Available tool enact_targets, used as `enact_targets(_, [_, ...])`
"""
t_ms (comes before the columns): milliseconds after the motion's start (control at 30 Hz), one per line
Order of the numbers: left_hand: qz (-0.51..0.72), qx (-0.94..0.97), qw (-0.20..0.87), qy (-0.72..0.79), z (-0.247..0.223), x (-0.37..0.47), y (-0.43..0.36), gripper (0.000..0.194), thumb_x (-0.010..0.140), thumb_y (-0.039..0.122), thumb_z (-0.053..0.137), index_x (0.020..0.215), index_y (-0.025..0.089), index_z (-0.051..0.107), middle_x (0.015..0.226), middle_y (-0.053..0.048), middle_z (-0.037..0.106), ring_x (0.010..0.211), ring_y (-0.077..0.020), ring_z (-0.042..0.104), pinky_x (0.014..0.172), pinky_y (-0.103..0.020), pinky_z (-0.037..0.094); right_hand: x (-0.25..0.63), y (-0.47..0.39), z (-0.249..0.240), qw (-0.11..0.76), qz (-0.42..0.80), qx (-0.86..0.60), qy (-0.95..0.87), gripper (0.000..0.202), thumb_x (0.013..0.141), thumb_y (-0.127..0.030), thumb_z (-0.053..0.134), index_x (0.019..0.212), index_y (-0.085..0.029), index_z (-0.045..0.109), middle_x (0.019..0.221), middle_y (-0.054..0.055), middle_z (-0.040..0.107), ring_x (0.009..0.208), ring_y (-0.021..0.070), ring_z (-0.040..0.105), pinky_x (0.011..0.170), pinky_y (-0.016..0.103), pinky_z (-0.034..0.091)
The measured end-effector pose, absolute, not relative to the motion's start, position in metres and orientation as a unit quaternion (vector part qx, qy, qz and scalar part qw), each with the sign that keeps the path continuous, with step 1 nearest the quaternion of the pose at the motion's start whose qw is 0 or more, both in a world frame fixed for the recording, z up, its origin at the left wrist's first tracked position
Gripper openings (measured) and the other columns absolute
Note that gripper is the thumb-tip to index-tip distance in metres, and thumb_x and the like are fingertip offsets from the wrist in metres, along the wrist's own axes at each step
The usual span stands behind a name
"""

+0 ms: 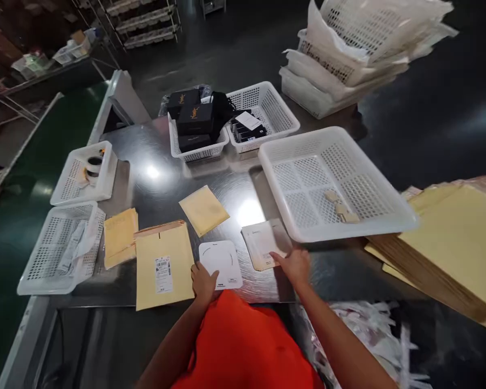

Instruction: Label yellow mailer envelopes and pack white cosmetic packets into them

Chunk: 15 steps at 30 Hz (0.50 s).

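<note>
While the left hand (pixel 202 282) rests at the left side of the white card (pixel 222 263), by the table's (pixel 149 186) near edge, the right hand (pixel 297 266) has its thumb on the paper stack (pixel 263 243), close to the same edge. From where I stand, both hands look loosely curled; whether either one really grips, I cannot tell. I'd call it handling the flat papers, neither of them clearly off the table. Lifting the card would call for fingertips under its rim; the stack would want a pinch that keeps its sheets squared.

Counting up, I see one card, one stack, one labelled envelope (pixel 164 278) just left of the card, and one small envelope (pixel 204 209) behind it. One bundle of envelopes (pixel 120 237) sits further left. Five baskets stand on the table: two along the left edge (pixel 75 175) (pixel 59 251), two at the far edge (pixel 198 155) (pixel 267 97), and a big one (pixel 308 186) towards the right edge. At least three black boxes (pixel 194 120) fill one far basket.
</note>
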<state>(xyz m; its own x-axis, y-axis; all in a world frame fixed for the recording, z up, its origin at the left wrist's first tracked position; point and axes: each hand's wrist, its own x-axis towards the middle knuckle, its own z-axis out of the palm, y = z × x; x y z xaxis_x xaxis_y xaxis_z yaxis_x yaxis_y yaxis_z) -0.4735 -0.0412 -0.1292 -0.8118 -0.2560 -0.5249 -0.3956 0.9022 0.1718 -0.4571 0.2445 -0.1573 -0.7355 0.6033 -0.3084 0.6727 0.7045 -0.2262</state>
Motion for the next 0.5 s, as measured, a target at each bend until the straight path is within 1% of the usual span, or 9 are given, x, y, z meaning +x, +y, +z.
enact_targets(67, [0.134,-0.184,0.255,0.94,-0.129,-0.478,-0.039,0.059,0.079,0.04,0.066,0.125,0.012,0.041,0.129,-0.021,0.048,0.121,-0.0333,0.051,0.089,-0.04,0.048,-0.454,0.247,-0.155,0.083,-0.152,0.367,0.914,0.056,0.076,-0.049,0.068,0.108,-0.003,0.058,0.109,0.029,0.06,0.108,0.0407,0.056,0.086,0.046,0.045])
enact_targets(100, [0.136,-0.189,0.256,0.938,-0.129,-0.481,-0.039,0.06,0.077,0.038,0.068,0.123,0.012,0.041,0.128,-0.021,0.048,0.119,-0.034,0.052,0.087,-0.04,0.049,-0.451,0.247,-0.153,0.075,-0.162,0.38,0.907,0.053,0.076,-0.047,0.068,0.107,-0.005,0.058,0.107,0.027,0.061,0.106,0.0398,0.057,0.084,0.045,0.046])
enact_targets(167, [0.146,-0.2,0.258,0.934,-0.13,-0.486,-0.04,0.059,0.075,0.035,0.071,0.121,0.012,0.043,0.128,-0.022,0.047,0.118,-0.0356,0.053,0.084,-0.042,0.05,-0.442,0.244,-0.15,0.053,-0.247,0.412,0.875,0.046,0.072,-0.046,0.067,0.101,-0.011,0.058,0.099,0.022,0.066,0.097,0.0379,0.061,0.078,0.045,0.047])
enact_targets(267, [0.183,-0.216,0.262,0.923,-0.132,-0.491,-0.045,0.055,0.075,0.03,0.071,0.119,0.012,0.044,0.131,-0.024,0.045,0.119,-0.0388,0.054,0.084,-0.046,0.051,-0.423,0.234,-0.146,0.005,-0.408,0.43,0.805,0.036,0.062,-0.046,0.066,0.085,-0.018,0.057,0.085,0.015,0.069,0.085,0.0343,0.064,0.072,0.044,0.049])
enact_targets(367, [0.246,-0.226,0.267,0.904,-0.129,-0.494,-0.055,0.049,0.076,0.022,0.068,0.118,0.012,0.046,0.132,-0.027,0.044,0.114,-0.0419,0.056,0.086,-0.053,0.049,-0.402,0.215,-0.144,-0.029,-0.468,0.412,0.781,0.034,0.061,-0.048,0.062,0.08,-0.021,0.056,0.083,0.011,0.071,0.081,0.0307,0.066,0.071,0.042,0.052])
enact_targets(433, [0.305,-0.223,0.26,0.889,-0.124,-0.493,-0.061,0.049,0.076,0.019,0.066,0.12,0.011,0.046,0.136,-0.029,0.041,0.12,-0.0449,0.052,0.093,-0.058,0.044,-0.39,0.197,-0.141,-0.045,-0.498,0.403,0.767,0.037,0.061,-0.051,0.062,0.082,-0.021,0.058,0.084,0.009,0.073,0.082,0.0296,0.067,0.072,0.042,0.055])
enact_targets(500, [0.381,-0.203,0.245,0.868,-0.117,-0.49,-0.065,0.054,0.078,0.023,0.066,0.126,0.012,0.045,0.143,-0.029,0.036,0.134,-0.0453,0.038,0.104,-0.057,0.036,-0.383,0.173,-0.136,-0.052,-0.541,0.392,0.743,0.041,0.061,-0.053,0.065,0.086,-0.021,0.06,0.088,0.009,0.074,0.082,0.0289,0.069,0.072,0.042,0.057])
